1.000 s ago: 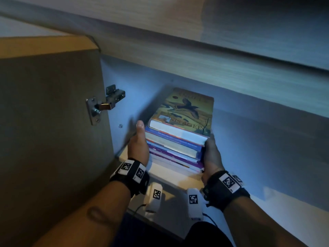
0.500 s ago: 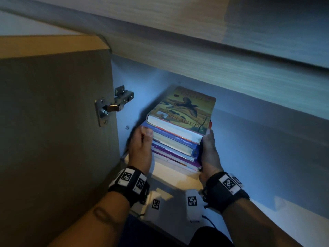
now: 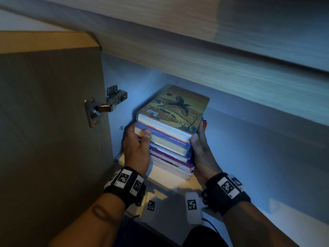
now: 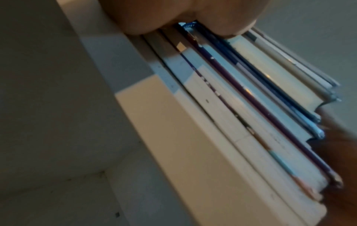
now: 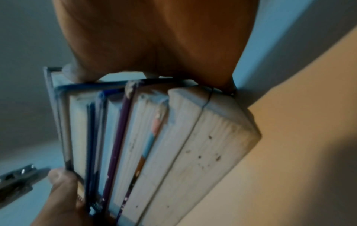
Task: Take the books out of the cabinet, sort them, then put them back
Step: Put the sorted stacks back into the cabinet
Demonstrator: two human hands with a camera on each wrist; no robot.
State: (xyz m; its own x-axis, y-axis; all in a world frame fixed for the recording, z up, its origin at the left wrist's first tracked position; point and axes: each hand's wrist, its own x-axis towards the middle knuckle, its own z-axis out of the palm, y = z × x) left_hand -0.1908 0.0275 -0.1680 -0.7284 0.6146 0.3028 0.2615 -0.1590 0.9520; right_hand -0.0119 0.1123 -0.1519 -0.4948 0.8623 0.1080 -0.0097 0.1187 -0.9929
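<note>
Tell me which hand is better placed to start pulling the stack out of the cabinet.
Left, narrowly. The left hand grips the stack with its thumb across the front edges; the right hand lies along the side. Both will probably be needed.

- The pale cabinet shelf (image 3: 165,177) carries one stack of books (image 3: 170,139) near its front edge.
- The thick white-edged bottom book (image 5: 203,152) lies flat on the board.
- A yellow-covered book (image 3: 179,109) tops the pile.

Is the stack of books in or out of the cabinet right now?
In. The stack of books lies flat on the cabinet shelf, beside the open door; the left hand and right hand grip its sides.
</note>
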